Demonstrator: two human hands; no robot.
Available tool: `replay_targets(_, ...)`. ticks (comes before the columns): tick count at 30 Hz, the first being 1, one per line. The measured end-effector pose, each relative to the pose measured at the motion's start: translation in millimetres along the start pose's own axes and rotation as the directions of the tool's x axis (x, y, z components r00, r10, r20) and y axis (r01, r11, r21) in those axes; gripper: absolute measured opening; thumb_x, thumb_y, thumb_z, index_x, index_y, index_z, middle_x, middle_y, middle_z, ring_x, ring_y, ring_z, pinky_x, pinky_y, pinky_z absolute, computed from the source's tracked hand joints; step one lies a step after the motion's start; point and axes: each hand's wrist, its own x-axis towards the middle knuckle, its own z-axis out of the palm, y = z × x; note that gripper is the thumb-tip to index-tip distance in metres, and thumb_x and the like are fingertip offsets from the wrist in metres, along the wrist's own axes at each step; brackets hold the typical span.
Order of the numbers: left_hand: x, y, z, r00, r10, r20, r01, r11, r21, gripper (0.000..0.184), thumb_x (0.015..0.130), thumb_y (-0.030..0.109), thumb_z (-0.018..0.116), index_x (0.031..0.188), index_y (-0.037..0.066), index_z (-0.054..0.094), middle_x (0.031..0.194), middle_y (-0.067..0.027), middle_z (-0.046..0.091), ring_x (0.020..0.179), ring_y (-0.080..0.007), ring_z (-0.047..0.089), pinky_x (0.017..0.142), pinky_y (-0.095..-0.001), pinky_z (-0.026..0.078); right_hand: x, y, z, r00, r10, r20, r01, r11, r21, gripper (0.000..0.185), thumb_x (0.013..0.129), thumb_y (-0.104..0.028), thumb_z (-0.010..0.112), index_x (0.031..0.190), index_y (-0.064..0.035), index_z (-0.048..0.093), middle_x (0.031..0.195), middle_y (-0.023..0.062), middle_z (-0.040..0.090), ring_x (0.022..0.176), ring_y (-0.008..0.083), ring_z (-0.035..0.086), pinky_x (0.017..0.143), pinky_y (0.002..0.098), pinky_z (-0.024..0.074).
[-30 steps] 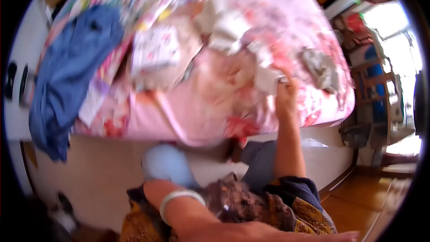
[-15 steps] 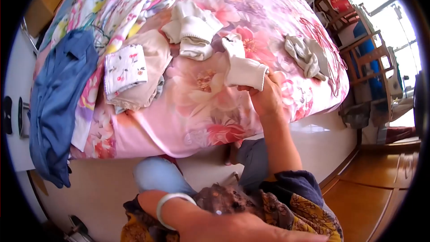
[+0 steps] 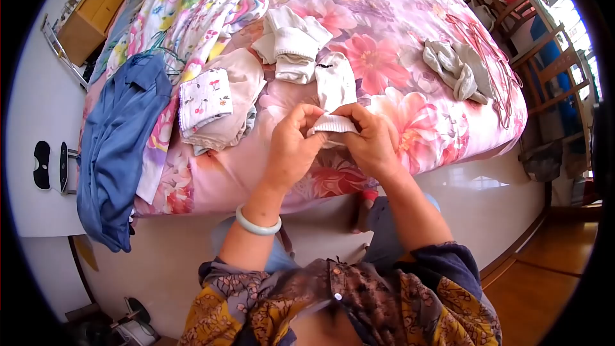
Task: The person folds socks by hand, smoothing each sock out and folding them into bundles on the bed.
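Observation:
Both hands pinch the ribbed cuff of a white sock (image 3: 336, 86) at the near side of the bed. My left hand (image 3: 296, 144) grips the left end of the cuff, and my right hand (image 3: 370, 138) has the right end. The foot part of the sock points away from me, lying on the bedding. Just beyond it rest several folded white socks (image 3: 293, 41) in a pile. To the left is a stack of folded beige clothing (image 3: 246, 90) with a small cherry-print cloth (image 3: 205, 99) on top.
A blue garment (image 3: 122, 147) hangs over the bed's left edge, beside a bright floral cloth (image 3: 186, 19). Crumpled grey socks (image 3: 455, 70) and a pink cord (image 3: 500, 83) lie on the right of the floral bedspread (image 3: 410, 0). Wooden chairs (image 3: 551, 77) stand beyond.
My left hand has come up from near my body to the sock's cuff. The sock, held before by my right hand alone, has turned to point away from me. The view has shifted.

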Motion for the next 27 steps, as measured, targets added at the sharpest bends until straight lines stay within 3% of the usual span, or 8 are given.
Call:
replay_targets(3, -1.8, -1.9, -0.6, 0.994, 0.093, -0.057, -0.069, 0.941, 0.331, 0.022, 0.083, 0.002, 0.067, 0.101, 0.001, 0.055, 0.084, -0.0057, 0.066, 0.077, -0.0109, 0.061, 0.069, -0.0255, 0.050, 0.6, -7.2, -4.3, 0.998, -0.055, 0.032, 0.063, 0.913, -0.402, 0.018, 0.075, -0.002, 0.064, 0.093, -0.0009, 0.058, 0.072, 0.0172, 0.064, 0.068, 0.0278, 0.066, 0.060, 0.0369, 0.0486)
replay_targets(6, -6.7, 4.5, 6.5, 0.981, 0.149, -0.126, -0.077, 0.889, 0.452, 0.019, 0.082, -0.001, 0.064, 0.098, 0.002, 0.054, 0.086, -0.0061, 0.063, 0.076, -0.0104, 0.059, 0.068, -0.0265, 0.048, 3.6, -12.9, -7.2, 0.996, -0.075, 0.038, 0.084, 0.858, -0.507, 0.016, 0.072, -0.005, 0.067, 0.084, -0.0019, 0.056, 0.071, 0.0198, 0.063, 0.069, 0.0366, 0.064, 0.060, 0.0423, 0.0475)
replay_targets(9, -0.3, -18.8, 13.0, 0.878, 0.461, -0.126, -0.370, 0.823, 0.432, 0.015, 0.085, 0.000, 0.062, 0.096, 0.003, 0.052, 0.087, -0.0047, 0.059, 0.076, -0.0096, 0.055, 0.067, -0.0269, 0.047, 7.8, -8.0, -9.4, 0.999, 0.008, 0.032, 0.008, 0.875, -0.484, 0.014, 0.073, -0.004, 0.065, 0.082, -0.0017, 0.055, 0.070, 0.0187, 0.062, 0.067, 0.0371, 0.063, 0.060, 0.0425, 0.0471)
replay_targets(15, -15.0, -8.8, 27.1, 0.992, 0.029, -0.122, -0.048, 0.986, -0.157, 0.013, 0.091, 0.008, 0.061, 0.099, 0.005, 0.051, 0.085, -0.0015, 0.053, 0.075, -0.0074, 0.051, 0.064, -0.0264, 0.045, 13.6, -7.5, -12.9, 0.994, 0.056, -0.091, -0.085, 0.930, -0.358, 0.015, 0.075, -0.010, 0.065, 0.079, -0.0015, 0.053, 0.072, 0.0213, 0.061, 0.068, 0.0376, 0.061, 0.060, 0.0439, 0.0449)
replay_targets(17, -21.5, -8.8, 34.5, 1.000, -0.008, 0.003, 0.008, 0.990, 0.139, 0.018, 0.091, 0.011, 0.063, 0.102, 0.004, 0.051, 0.083, -0.0022, 0.055, 0.073, -0.0063, 0.051, 0.062, -0.0242, 0.044, 19.5, 15.4, -17.1, 0.991, 0.039, -0.130, -0.088, 0.915, -0.394, 0.019, 0.074, -0.012, 0.067, 0.077, -0.0024, 0.051, 0.069, 0.0192, 0.059, 0.066, 0.0347, 0.059, 0.059, 0.0431, 0.0437)
replay_targets(23, -9.1, 1.8, 22.5, 0.999, -0.017, 0.035, 0.012, 0.991, 0.131, 0.019, 0.088, 0.000, 0.059, 0.105, 0.000, 0.051, 0.092, -0.0040, 0.061, 0.079, -0.0060, 0.057, 0.067, -0.0216, 0.048, 16.1, 3.1, -5.6, 0.986, 0.013, -0.164, 0.029, 0.968, 0.250, 0.035, 0.080, 0.010, 0.054, 0.113, -0.0028, 0.055, 0.088, 0.0041, 0.060, 0.078, 0.0115, 0.057, 0.069, 0.0250, 0.0468)
replay_targets(25, -3.6, 2.0, 8.3, 0.997, -0.005, 0.080, -0.008, 0.987, 0.159, 0.022, 0.086, -0.002, 0.058, 0.108, -0.001, 0.052, 0.095, -0.0077, 0.065, 0.082, -0.0086, 0.061, 0.069, -0.0227, 0.050, 11.4, 4.9, -5.1, 0.996, 0.008, -0.087, 0.014, 0.968, 0.250, 0.047, 0.078, 0.015, 0.050, 0.122, -0.0025, 0.052, 0.096, 0.0055, 0.060, 0.087, 0.0133, 0.058, 0.077, 0.0246, 0.0468)
replay_targets(27, -0.1, -6.4, -0.6, 0.983, 0.184, -0.017, -0.153, 0.861, 0.485, 0.017, 0.085, -0.001, 0.056, 0.102, 0.000, 0.058, 0.088, -0.0107, 0.066, 0.078, -0.0161, 0.064, 0.067, -0.0289, 0.050, 8.5, 7.9, 1.4, 0.998, 0.019, -0.067, 0.003, 0.948, 0.319, 0.042, 0.078, 0.014, 0.050, 0.117, -0.0014, 0.055, 0.096, 0.0060, 0.061, 0.088, 0.0129, 0.058, 0.078, 0.0249, 0.0465)
